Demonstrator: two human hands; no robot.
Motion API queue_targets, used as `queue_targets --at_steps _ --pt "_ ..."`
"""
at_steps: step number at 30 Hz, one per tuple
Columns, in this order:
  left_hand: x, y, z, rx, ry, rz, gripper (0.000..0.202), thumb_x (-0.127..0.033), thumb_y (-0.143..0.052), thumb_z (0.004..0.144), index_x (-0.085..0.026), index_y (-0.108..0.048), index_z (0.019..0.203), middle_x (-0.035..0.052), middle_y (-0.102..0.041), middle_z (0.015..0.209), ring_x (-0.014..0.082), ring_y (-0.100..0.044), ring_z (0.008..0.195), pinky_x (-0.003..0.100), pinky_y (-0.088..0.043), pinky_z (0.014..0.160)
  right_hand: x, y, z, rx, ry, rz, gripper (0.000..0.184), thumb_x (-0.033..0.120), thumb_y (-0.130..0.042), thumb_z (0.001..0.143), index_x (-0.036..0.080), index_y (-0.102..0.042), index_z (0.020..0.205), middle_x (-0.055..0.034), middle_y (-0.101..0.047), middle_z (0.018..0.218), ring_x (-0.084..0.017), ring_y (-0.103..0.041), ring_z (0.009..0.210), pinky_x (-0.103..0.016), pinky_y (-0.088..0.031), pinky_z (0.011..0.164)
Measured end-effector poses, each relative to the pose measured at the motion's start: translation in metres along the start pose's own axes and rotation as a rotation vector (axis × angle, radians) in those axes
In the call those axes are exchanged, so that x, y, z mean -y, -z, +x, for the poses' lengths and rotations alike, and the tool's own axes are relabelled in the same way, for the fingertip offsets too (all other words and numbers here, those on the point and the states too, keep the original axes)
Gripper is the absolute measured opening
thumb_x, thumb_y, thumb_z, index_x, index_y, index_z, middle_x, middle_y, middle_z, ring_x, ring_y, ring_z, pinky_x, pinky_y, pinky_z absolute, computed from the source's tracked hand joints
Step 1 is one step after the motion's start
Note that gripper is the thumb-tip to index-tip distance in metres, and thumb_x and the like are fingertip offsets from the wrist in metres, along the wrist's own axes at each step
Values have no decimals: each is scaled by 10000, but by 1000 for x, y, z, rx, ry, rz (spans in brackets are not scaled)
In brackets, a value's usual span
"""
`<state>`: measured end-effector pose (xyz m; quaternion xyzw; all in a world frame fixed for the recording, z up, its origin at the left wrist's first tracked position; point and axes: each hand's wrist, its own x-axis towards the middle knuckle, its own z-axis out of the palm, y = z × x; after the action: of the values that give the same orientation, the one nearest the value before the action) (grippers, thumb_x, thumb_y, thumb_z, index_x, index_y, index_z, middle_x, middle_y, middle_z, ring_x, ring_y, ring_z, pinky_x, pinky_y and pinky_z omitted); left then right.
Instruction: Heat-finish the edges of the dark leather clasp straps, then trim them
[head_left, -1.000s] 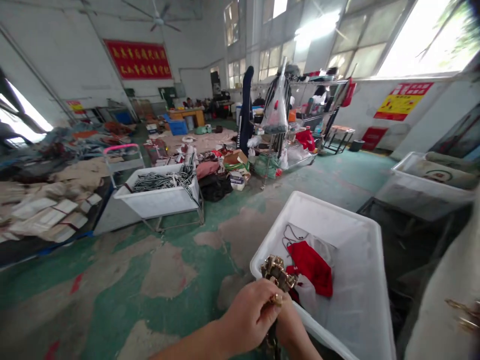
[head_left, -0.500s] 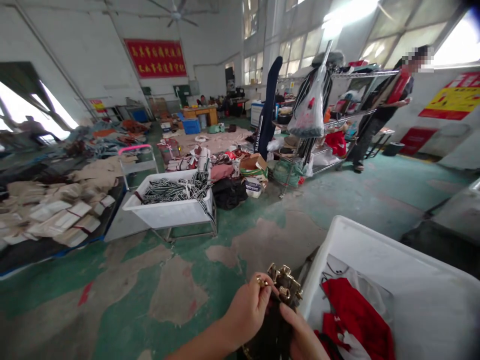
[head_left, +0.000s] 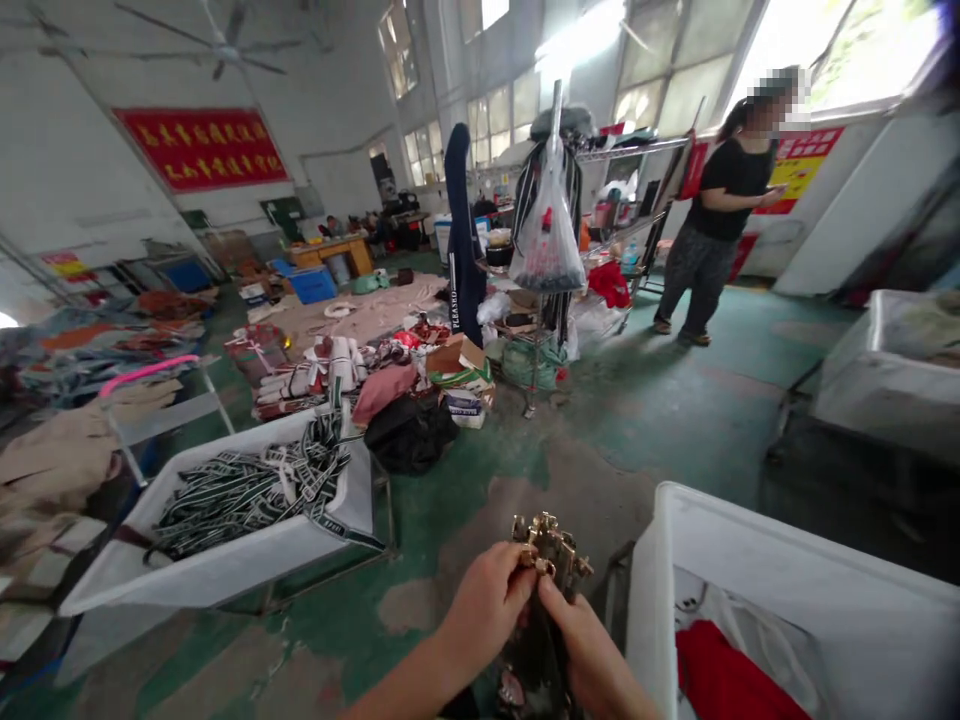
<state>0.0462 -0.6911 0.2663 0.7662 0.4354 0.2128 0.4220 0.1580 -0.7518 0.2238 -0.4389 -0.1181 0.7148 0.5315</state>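
Note:
Low in front of me, my left hand [head_left: 480,605] is closed, thumb and fingers pinching a small gold-coloured metal fitting [head_left: 541,566]. My right hand [head_left: 589,640] wraps the side of a dark bundle of what look like straps [head_left: 536,665], its thumb near that fitting. Several more gold-coloured metal fittings [head_left: 551,538] cluster at the bundle's top, just beyond my fingertips. Their exact kind is too small to make out. Both hands meet at the top of the bundle, and its lower part is partly hidden between my forearms.
A white bin [head_left: 667,560] with red cloth [head_left: 731,670] stands close on my right. To the left is a white cart [head_left: 225,575] of striped straps [head_left: 247,490]. Shelving [head_left: 637,150] stands ahead, with a person [head_left: 720,220] on its right.
My view has swung right and the cart looks closer. My left fingers have come nearer the right thumb at the fittings. The person beyond the shelf has stepped clear of it.

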Motion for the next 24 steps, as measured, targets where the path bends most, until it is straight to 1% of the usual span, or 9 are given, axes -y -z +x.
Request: queue_targets --at_steps 3,7,9,11,13,15,16,20,24 --pt "6 -3 62 92 -18 -159 209 -188 -476 786 -165 -585 963 41 -627 956 154 -556 889 264 -418 817 36 8 37 -36 103 -99 295 384 -718 562 134 -605 672 -8 -606 622 -118 -524 592 -242 -418 592" --pt "12 -4 144 222 -93 -253 305 -188 -446 798 -167 -521 1093 50 -609 1029 153 -552 922 282 -416 843 74 29 105 -286 307 -168 256 360 -729 513 152 -612 605 -13 -610 595 -148 -534 596 -285 -444 622" --pt "15 -1 187 265 -166 -244 452 -178 -499 754 -180 -435 1201 60 -576 1096 160 -531 968 295 -400 873 96 39 143 -413 428 -169 257 342 -743 471 173 -637 633 -33 -645 659 -188 -565 657 -324 -461 678" --pt "17 3 233 326 -247 -222 563 -168 -563 694 -182 -395 1230 65 -557 1116 172 -516 982 299 -397 871 122 47 177 -499 539 -202 244 314 -743 465 198 -656 661 -49 -667 725 -221 -585 726 -350 -466 727" --pt "14 7 284 377 -300 -191 463 -202 -576 695 -165 -466 1144 60 -579 1043 175 -526 926 294 -407 826 152 52 204 -567 633 -259 220 295 -737 475 219 -664 668 -51 -676 749 -242 -593 777 -366 -465 766" --pt "5 6 335 435 -341 -190 279 -276 -539 749 -147 -540 996 46 -598 913 163 -534 825 276 -414 751 184 57 222 -632 692 -307 228 291 -735 482 231 -674 693 -48 -680 764 -255 -595 821 -381 -457 804" --pt "-2 4 360 478 -363 -214 249 -314 -524 767 -140 -554 943 39 -595 862 156 -530 784 265 -411 719 200 60 228 -675 712 -312 243 295 -735 486 233 -677 713 -48 -682 778 -259 -594 842 -391 -452 821" --pt "-37 -23 447 727 -391 -401 320 -420 -538 759 -124 -557 880 21 -575 786 132 -511 721 225 -401 651 259 82 243 -871 741 -284 305 315 -742 488 223 -685 774 -63 -683 850 -270 -589 883 -424 -432 855" --pt "-72 -68 519 1026 -406 -501 390 -440 -556 747 -116 -530 962 26 -583 804 127 -522 733 219 -410 655 306 120 249 -1053 714 -275 311 351 -726 511 200 -690 780 -68 -688 823 -251 -606 804 -401 -461 799"
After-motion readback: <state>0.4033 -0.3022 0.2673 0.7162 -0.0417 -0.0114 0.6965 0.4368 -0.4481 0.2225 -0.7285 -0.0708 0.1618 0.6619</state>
